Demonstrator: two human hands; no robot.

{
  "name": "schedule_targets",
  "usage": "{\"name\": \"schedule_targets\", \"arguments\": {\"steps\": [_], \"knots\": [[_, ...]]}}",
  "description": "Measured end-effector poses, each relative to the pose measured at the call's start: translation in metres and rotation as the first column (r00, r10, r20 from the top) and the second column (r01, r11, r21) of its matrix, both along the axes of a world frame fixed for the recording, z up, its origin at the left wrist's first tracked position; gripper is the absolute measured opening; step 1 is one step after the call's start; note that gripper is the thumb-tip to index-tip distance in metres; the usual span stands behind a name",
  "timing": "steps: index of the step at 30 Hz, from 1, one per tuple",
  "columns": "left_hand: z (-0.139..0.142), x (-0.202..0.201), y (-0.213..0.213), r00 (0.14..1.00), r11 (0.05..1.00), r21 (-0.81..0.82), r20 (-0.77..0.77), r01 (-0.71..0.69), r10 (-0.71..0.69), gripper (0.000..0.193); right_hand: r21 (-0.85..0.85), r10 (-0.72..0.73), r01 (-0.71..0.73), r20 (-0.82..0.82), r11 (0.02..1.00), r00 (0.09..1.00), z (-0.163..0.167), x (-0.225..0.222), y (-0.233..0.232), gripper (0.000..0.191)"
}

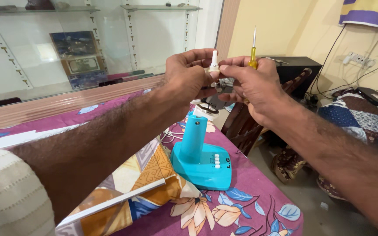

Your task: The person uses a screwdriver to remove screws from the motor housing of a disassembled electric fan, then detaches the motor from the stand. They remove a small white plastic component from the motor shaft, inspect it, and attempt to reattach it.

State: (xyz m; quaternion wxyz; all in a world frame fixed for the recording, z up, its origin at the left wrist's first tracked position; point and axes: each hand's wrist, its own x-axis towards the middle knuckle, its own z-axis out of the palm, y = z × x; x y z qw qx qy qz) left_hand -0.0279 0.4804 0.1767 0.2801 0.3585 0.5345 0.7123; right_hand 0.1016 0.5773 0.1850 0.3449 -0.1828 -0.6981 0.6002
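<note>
the left hand (pixel 188 76) pinches a small white plastic fitting (pixel 214 61), probably light and brittle, best gripped at its base, while the right hand (pixel 252 85) clasps a yellow screwdriver (pixel 253 54).

I'm seeing open air lying at upper centre; the turquoise lamp base (pixel 202 164) is blocking lower centre, a patterned pillow (pixel 145 183) crowding lower left, a wooden chair (pixel 241 126) standing just right.

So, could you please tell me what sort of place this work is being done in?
Most likely a room in a home: a bed with a floral sheet and patterned pillow, glass wall shelves, and a wooden chair beside it.
</note>
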Motion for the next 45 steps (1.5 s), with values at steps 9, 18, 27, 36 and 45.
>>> {"name": "schedule_targets", "arguments": {"steps": [9, 18, 27, 36, 45], "knots": [[0.002, 0.000, -0.004, 1.000, 0.999, -0.011, 0.003, -0.031, 0.031, 0.041, 0.007, 0.034, -0.034, 0.018, 0.999, 0.999, 0.005, 0.001, -0.002, 0.020], [0.003, -0.005, -0.013, 1.000, 1.000, -0.006, -0.012, -0.023, 0.023, 0.040, -0.007, 0.026, -0.026, 0.035, 1.000, 0.999, 0.008, -0.004, -0.009, 0.020], [0.004, -0.010, -0.013, 0.998, 0.998, 0.005, -0.019, -0.064, 0.065, 0.043, -0.029, 0.048, -0.048, 0.024, 0.998, 0.999, 0.009, -0.011, -0.009, 0.020], [0.002, -0.014, -0.006, 0.998, 0.998, 0.028, -0.021, -0.058, 0.059, 0.044, -0.029, 0.093, -0.093, -0.016, 0.995, 0.996, 0.007, -0.017, 0.003, 0.020], [0.010, -0.006, 0.021, 0.993, 0.993, -0.015, -0.004, -0.114, 0.114, 0.042, -0.012, 0.061, -0.061, 0.038, 0.998, 0.997, 0.015, -0.012, 0.027, 0.020]]}}
